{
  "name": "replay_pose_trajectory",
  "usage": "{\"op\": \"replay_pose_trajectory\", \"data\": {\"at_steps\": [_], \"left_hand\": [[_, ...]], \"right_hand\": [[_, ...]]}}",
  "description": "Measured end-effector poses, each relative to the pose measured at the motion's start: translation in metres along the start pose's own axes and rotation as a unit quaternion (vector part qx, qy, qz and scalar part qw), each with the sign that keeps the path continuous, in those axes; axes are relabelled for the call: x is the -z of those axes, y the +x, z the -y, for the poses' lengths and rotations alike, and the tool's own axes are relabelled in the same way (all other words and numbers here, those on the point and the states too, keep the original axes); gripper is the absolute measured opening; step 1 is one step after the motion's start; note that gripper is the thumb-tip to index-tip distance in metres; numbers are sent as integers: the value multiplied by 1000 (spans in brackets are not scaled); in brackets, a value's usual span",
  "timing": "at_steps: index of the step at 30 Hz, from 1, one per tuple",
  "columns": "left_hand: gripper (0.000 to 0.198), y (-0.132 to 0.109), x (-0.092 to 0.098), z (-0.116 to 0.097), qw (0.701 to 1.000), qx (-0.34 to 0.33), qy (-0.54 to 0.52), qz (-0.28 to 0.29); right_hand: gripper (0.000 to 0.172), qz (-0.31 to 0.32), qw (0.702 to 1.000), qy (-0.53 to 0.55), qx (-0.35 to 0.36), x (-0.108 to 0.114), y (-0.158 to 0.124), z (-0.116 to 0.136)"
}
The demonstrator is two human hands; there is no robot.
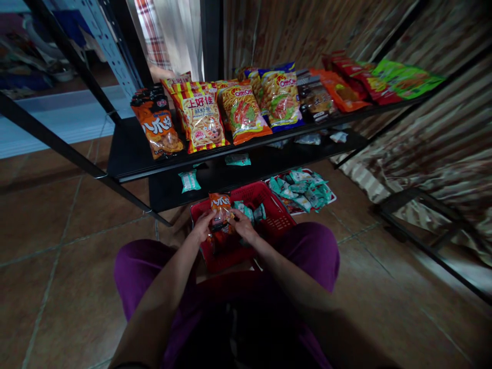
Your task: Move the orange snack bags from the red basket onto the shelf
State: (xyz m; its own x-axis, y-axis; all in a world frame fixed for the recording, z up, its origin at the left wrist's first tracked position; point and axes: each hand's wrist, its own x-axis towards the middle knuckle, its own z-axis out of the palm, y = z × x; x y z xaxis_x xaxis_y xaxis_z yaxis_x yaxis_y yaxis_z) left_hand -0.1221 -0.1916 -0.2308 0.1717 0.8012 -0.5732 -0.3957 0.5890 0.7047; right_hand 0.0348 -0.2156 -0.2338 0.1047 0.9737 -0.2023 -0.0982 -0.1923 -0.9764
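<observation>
Both my hands grip an orange snack bag (pixel 220 212) over a red plastic basket (pixel 277 215) on the floor between my knees. My left hand (pixel 202 225) holds the bag's left side, fingers curled round it. My right hand (pixel 242 224) pinches its right side. A few teal packets (pixel 250 210) lie in the basket beside the bag. On the black shelf (pixel 126 154) ahead stand matching orange bags (pixel 157 125), red-and-yellow striped bags (pixel 202 120) and other snack bags in a row.
A lower black shelf holds scattered teal packets (pixel 189 180). A tray (pixel 333 196) of several teal packets sits on the tiled floor to the right. Black slanted frame bars (pixel 77 151) run left and right. A patterned curtain (pixel 442 148) hangs on the right. A person in plaid (pixel 154 38) stands behind the shelf.
</observation>
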Motion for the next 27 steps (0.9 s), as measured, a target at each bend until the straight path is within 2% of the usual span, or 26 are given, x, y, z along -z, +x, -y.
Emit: {"op": "replay_pose_trajectory", "data": {"at_steps": [3, 5, 8, 10, 12, 17, 22, 27], "left_hand": [[32, 4, -9, -11, 998, -13, -53, 5], [25, 6, -16, -17, 996, -21, -83, 2], [17, 8, -23, -22, 991, -23, -130, -19], [14, 7, -25, -22, 988, -21, -150, -40], [15, 5, -25, -21, 986, -21, -157, -52], [15, 5, -18, -14, 984, -22, -156, -84], [14, 4, -16, -9, 980, -28, -163, -107], [21, 1, -12, -16, 986, -10, -164, -39]], "right_hand": [[21, 29, 998, -42, 25, 3, 8, 24], [26, 21, 999, -45, 15, 2, 11, 38], [37, -7, 996, 7, -90, 1, 9, 48], [38, -24, 982, 66, -176, -1, 6, 47], [38, -42, 968, 111, -220, -3, 2, 43], [41, -70, 959, 149, -229, -7, -6, 33], [34, -62, 953, 187, -231, -11, -16, 37], [29, -48, 944, 205, -255, -4, -28, 43]]}}
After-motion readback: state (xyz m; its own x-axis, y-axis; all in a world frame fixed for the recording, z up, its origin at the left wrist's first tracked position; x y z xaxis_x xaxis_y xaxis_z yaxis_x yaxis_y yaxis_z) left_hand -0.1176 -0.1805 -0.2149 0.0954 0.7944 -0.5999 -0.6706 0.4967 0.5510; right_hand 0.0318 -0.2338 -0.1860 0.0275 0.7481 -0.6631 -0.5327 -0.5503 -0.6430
